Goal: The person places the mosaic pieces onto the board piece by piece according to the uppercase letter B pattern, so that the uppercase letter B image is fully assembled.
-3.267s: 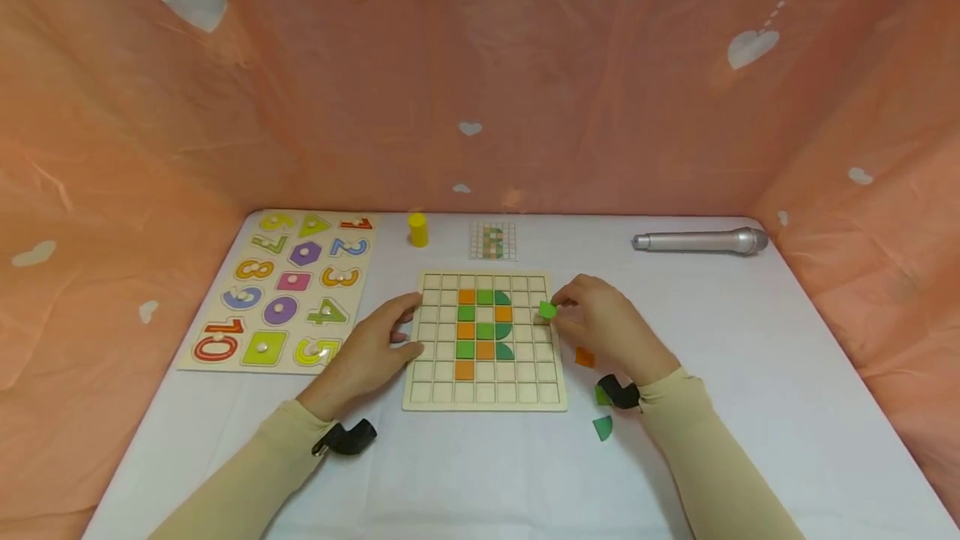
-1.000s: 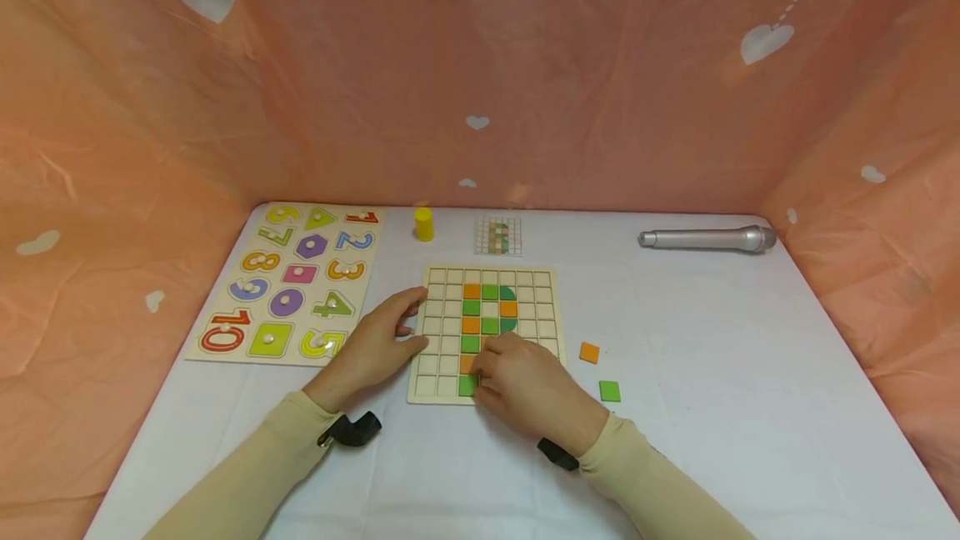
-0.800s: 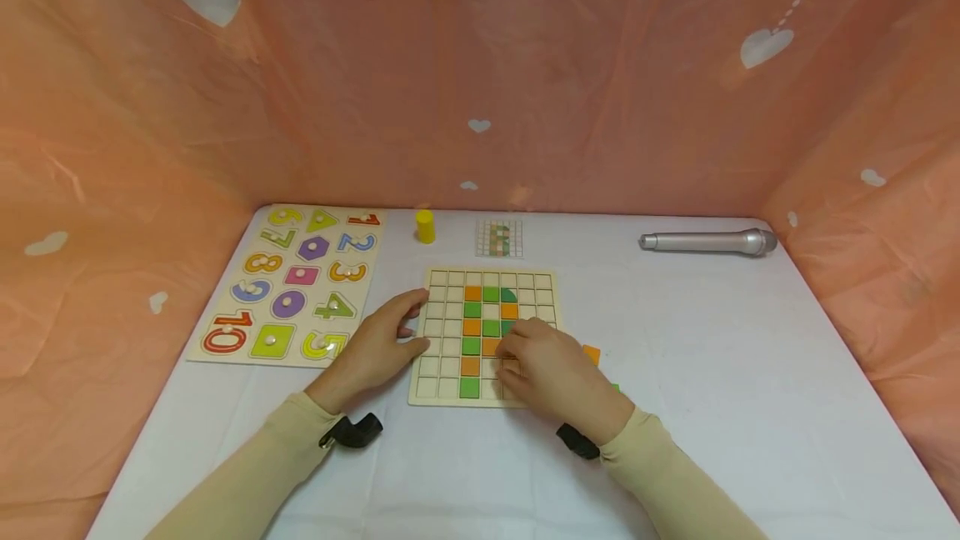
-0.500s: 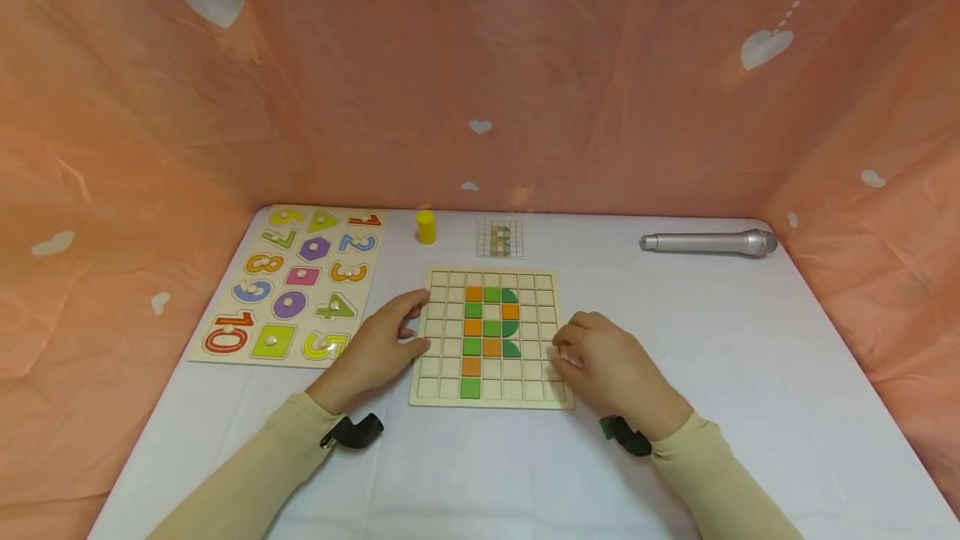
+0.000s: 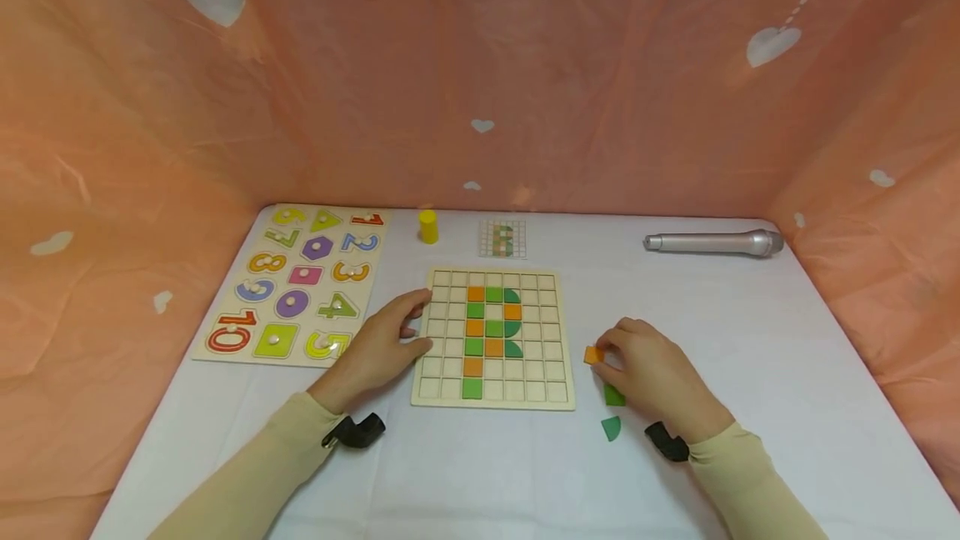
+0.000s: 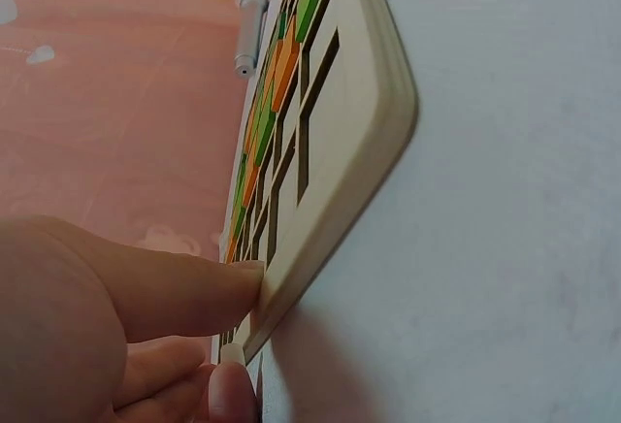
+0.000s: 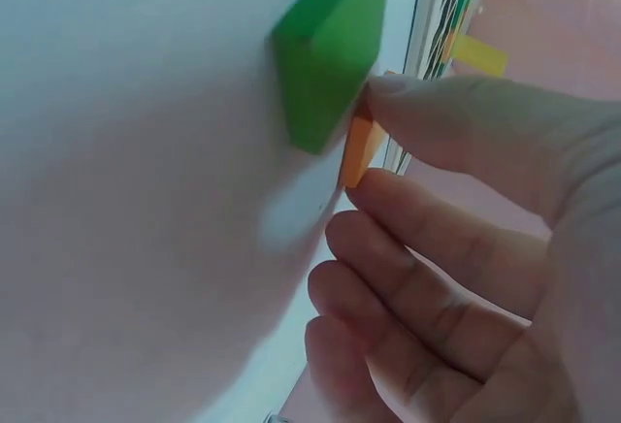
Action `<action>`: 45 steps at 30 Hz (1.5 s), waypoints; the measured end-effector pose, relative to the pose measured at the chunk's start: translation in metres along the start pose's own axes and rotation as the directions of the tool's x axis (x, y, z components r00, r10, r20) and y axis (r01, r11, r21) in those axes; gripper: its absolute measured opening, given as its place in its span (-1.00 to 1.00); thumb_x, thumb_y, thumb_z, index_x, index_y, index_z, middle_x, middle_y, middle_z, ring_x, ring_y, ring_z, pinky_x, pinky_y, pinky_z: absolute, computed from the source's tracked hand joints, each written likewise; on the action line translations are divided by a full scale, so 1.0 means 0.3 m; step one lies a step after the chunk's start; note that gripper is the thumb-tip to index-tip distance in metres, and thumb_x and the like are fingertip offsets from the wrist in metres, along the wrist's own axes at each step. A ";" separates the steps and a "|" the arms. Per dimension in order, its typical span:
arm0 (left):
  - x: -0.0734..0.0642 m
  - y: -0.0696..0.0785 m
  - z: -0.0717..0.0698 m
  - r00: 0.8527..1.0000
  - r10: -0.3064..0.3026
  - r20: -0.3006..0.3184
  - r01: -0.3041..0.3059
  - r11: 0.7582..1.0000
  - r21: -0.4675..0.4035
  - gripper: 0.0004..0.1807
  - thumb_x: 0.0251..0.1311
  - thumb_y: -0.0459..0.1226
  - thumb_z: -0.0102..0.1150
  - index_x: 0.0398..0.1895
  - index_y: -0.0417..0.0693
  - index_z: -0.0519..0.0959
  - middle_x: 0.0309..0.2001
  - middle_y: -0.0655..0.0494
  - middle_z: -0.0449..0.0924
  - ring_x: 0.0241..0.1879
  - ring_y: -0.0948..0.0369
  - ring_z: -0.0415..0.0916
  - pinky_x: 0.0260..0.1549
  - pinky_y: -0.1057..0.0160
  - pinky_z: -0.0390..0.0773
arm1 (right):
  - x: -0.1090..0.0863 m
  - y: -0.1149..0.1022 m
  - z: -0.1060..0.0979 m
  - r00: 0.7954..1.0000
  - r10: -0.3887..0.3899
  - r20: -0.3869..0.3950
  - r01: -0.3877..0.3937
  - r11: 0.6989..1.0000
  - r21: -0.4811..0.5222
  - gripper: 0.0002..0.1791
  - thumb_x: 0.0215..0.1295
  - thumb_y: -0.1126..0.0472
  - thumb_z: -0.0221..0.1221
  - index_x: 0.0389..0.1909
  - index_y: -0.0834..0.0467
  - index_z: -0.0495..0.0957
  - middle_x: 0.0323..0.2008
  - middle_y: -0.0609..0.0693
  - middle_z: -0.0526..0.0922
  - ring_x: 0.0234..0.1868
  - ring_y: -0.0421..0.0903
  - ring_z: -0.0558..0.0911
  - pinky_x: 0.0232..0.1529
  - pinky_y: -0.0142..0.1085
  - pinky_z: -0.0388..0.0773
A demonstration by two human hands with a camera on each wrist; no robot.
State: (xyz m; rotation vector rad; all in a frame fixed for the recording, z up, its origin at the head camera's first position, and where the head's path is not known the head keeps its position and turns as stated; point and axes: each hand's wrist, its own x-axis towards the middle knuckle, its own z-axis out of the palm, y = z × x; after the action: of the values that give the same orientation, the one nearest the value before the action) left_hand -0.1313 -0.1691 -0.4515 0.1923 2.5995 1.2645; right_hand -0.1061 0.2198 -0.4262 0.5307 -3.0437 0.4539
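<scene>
My left hand (image 5: 378, 348) rests at the left edge of a wooden grid board (image 5: 543, 373), thumb and index fingertips touching its rim (image 6: 340, 151). Orange, green and dark green tiles sit in the board's cells in an R-like pattern, with a green square (image 5: 472, 388) at the foot of its left column. To the right of the board, my right hand (image 5: 656, 369) pinches an orange square tile (image 5: 593, 355) between thumb and index finger, its other fingers loosely bent. Beneath that hand lies a green square tile (image 7: 335, 54), partly covered in the head view. A dark green quarter-round tile (image 5: 611, 428) lies nearer the front.
Behind the board are a small pattern card (image 5: 503, 239) and a yellow cylinder (image 5: 428, 227). A number-and-shape puzzle board (image 5: 288, 286) lies at the left, close to my left forearm. At the back right lies a silver microphone (image 5: 705, 243). Pinkish curtains surround the white table.
The green tile my right hand held earlier now lies in the bottom cell of the left column. That hand has moved right, off the board, and taken the orange tile. My left hand stays put.
</scene>
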 end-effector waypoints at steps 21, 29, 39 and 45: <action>0.007 -0.007 0.004 1.000 -0.001 0.008 0.002 1.000 -0.003 -0.18 0.42 -0.29 0.33 0.70 0.03 0.24 0.55 -0.07 0.42 0.26 0.02 0.57 0.33 -0.04 0.61 | 0.086 -0.227 0.044 0.975 -0.219 -0.047 0.220 0.975 0.018 -0.79 0.22 0.10 0.55 -0.29 0.14 0.76 -0.34 -0.12 0.61 -0.24 -0.17 0.56 -0.24 -0.27 0.66; 0.009 -0.004 0.008 1.000 0.001 0.010 -0.001 1.000 -0.006 -0.18 0.43 -0.29 0.33 0.70 0.03 0.23 0.55 -0.07 0.41 0.28 0.03 0.57 0.34 -0.04 0.61 | 0.079 -0.325 0.092 0.939 -0.340 -0.057 0.341 0.940 0.008 -0.82 0.20 0.11 0.56 -0.33 0.08 0.76 -0.35 -0.16 0.61 -0.26 -0.19 0.57 -0.25 -0.33 0.66; 0.006 -0.001 0.004 1.000 -0.017 0.004 0.017 1.000 -0.009 -0.18 0.43 -0.27 0.33 0.70 0.06 0.24 0.53 -0.05 0.43 0.22 0.03 0.58 0.31 -0.04 0.61 | 0.072 -0.351 0.117 0.929 -0.370 -0.018 0.370 0.929 0.002 -0.91 0.22 0.17 0.52 -0.31 0.03 0.79 -0.33 -0.18 0.64 -0.24 -0.19 0.59 -0.19 -0.32 0.66; 0.004 0.002 -0.001 1.000 -0.007 0.006 0.007 1.000 -0.002 -0.18 0.43 -0.29 0.34 0.70 0.04 0.24 0.54 -0.07 0.43 0.23 0.03 0.58 0.32 -0.04 0.62 | 0.074 -0.353 0.126 0.926 -0.377 -0.025 0.377 0.926 -0.007 -0.91 0.21 0.17 0.51 -0.32 0.02 0.78 -0.34 -0.18 0.63 -0.27 -0.20 0.57 -0.20 -0.32 0.64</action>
State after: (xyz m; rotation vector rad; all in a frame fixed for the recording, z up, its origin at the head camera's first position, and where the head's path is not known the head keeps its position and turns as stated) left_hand -0.1324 -0.1687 -0.4512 0.1866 2.5922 1.2619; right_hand -0.0903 0.1064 -0.4311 1.0725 -2.8136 0.4327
